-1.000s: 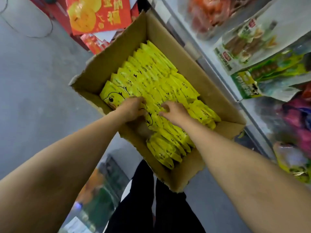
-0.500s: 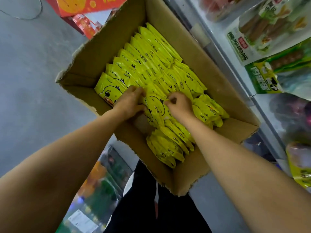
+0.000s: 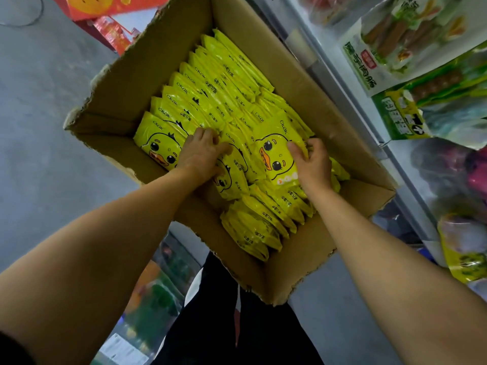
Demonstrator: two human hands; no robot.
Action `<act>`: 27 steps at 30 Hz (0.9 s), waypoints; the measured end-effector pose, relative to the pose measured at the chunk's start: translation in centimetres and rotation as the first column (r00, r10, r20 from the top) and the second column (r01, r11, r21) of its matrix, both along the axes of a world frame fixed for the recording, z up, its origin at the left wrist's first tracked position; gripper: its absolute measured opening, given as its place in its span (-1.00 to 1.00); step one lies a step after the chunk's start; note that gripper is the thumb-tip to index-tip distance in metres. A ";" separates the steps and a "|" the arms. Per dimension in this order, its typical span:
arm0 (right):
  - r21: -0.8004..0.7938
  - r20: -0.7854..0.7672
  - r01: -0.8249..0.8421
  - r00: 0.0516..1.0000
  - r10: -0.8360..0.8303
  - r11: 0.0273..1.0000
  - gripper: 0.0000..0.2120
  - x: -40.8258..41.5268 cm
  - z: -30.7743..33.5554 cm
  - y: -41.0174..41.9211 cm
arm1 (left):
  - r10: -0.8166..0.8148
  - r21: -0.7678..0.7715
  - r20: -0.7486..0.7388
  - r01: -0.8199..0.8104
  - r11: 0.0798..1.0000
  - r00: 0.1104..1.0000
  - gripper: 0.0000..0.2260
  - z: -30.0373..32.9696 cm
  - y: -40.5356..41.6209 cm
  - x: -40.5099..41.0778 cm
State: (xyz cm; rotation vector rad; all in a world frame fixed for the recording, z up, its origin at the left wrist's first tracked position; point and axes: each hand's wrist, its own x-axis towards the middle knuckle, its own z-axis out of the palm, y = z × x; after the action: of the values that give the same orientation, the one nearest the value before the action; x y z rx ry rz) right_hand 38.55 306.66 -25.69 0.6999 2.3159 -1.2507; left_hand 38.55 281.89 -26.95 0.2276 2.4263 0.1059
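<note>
I have the right hand pinching the tilted duck packet by its near right edge, thumb on its face, its long axis running away from me. The left hand is just beside it, fingers curled into the left row of packets; whether they clasp one I cannot tell. The cardboard box holds them, standing on edge.

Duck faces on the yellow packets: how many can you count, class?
3: one on the leftmost packet, one on the middle packet the left hand grips, one on the right packet the right hand pinches. More may be hidden.
</note>
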 end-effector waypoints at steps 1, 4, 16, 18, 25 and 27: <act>-0.017 0.015 0.000 1.000 0.000 1.000 -0.53 0.3 -0.2 0.2 | -0.007 -0.012 -0.007 0.007 1.000 1.000 -0.49 0.0 0.1 -0.1; -0.056 0.071 0.019 0.997 -0.015 0.998 -0.42 1.0 -0.3 0.4 | -0.100 -0.053 -0.062 0.097 0.994 0.993 -0.54 0.3 0.6 -0.1; -0.161 0.114 0.070 0.992 -0.051 0.984 -0.30 3.4 6.0 2.0 | 0.377 0.280 0.152 -0.405 0.870 0.914 -0.68 6.1 -0.9 -0.6; -0.190 0.089 0.108 0.992 -0.092 0.976 -0.60 4.1 8.1 2.2 | 0.464 0.352 0.164 -0.491 0.797 0.871 -0.65 8.1 -0.8 -0.3; -0.220 -0.013 0.236 0.969 -0.245 0.946 -0.64 7.4 14.6 4.2 | 0.579 0.497 0.385 -0.690 0.526 0.718 -0.48 14.6 1.2 2.9; -0.279 -0.031 0.265 0.958 -0.284 0.923 -0.67 8.3 16.5 4.9 | 0.583 0.484 0.445 -0.730 0.482 0.680 -0.32 16.4 2.2 4.1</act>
State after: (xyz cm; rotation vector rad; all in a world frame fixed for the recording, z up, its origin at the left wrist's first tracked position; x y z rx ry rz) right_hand 46.88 311.59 -9.15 0.9174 2.0901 -1.7056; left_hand 42.64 284.08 -10.54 -0.4515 2.0174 1.2629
